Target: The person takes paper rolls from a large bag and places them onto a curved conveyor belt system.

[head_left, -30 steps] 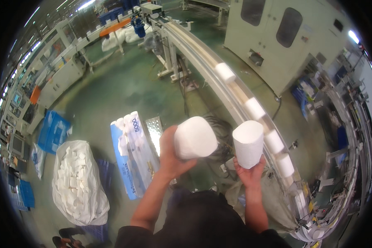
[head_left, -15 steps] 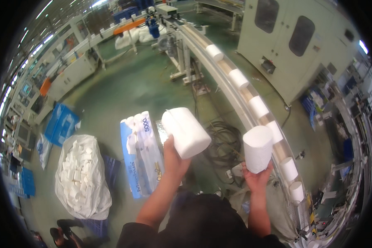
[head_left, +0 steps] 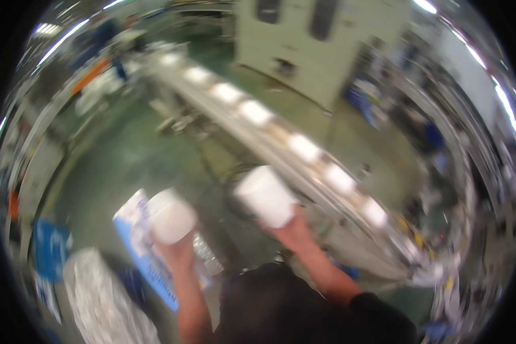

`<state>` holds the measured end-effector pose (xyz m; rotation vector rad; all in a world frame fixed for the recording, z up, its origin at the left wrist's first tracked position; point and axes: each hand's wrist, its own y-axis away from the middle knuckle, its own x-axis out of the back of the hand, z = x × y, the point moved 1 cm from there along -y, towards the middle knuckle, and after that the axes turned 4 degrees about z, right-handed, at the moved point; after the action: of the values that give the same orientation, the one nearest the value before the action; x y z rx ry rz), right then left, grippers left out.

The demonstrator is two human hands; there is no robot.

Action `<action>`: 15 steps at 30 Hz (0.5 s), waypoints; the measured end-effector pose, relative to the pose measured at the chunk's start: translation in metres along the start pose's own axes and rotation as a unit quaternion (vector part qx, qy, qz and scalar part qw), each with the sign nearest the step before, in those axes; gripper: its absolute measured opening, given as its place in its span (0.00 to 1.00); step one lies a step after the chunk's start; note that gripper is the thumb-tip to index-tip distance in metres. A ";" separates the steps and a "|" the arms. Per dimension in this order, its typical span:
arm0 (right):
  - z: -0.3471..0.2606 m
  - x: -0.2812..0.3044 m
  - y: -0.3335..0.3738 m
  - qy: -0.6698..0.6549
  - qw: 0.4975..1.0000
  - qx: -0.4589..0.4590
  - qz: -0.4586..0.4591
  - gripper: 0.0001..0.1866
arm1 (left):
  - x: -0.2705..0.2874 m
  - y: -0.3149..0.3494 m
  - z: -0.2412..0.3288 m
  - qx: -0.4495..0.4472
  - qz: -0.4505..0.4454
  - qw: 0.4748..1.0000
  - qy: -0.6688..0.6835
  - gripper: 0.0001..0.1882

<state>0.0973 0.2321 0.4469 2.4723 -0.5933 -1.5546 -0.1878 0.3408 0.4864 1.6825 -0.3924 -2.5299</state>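
Observation:
My left hand (head_left: 176,250) is closed around the lower end of a white paper roll (head_left: 171,218). That roll is held up over a blue-and-white plastic pack (head_left: 133,221), partly covering it. To the right, a second white paper roll (head_left: 266,198) rests in the grip of my right hand (head_left: 286,226), its fingers mostly hidden behind the roll. The two rolls are apart from each other, and the right one is in front of the conveyor (head_left: 229,123). Motion blurs both hands somewhat.
Several white rolls (head_left: 304,148) lie spaced along the conveyor, which runs diagonally from far left to near right. A large clear bag (head_left: 106,298) of white pieces stands at lower left, beside a blue container (head_left: 50,249). A pale machine cabinet (head_left: 304,57) stands beyond.
My view has turned to the right, so the conveyor and cabinet sit further left in the picture. Both hands still hold their rolls; the left one now overlaps the blue-and-white pack.

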 end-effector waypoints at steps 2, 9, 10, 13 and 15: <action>0.001 0.012 0.001 0.049 0.999 0.007 0.007 0.32 | 0.010 0.002 0.011 0.039 0.020 0.999 0.024 0.25; -0.069 0.104 0.018 0.075 0.961 0.153 0.220 0.30 | 0.069 0.034 -0.022 0.045 0.090 0.973 -0.209 0.33; -0.081 0.134 0.015 0.080 0.959 0.192 0.190 0.30 | 0.076 0.037 -0.021 0.076 0.103 0.979 -0.160 0.32; -0.114 0.154 -0.027 0.068 0.930 0.250 0.261 0.30 | 0.074 0.056 0.002 0.068 0.149 0.981 -0.107 0.25; -0.168 0.254 -0.085 0.106 0.934 0.277 0.201 0.32 | 0.075 0.043 -0.014 0.094 0.117 0.982 -0.117 0.26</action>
<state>0.3642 0.1929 0.2827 2.5884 -1.5580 -1.0459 -0.2080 0.2813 0.4256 1.2970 -0.8204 -2.5829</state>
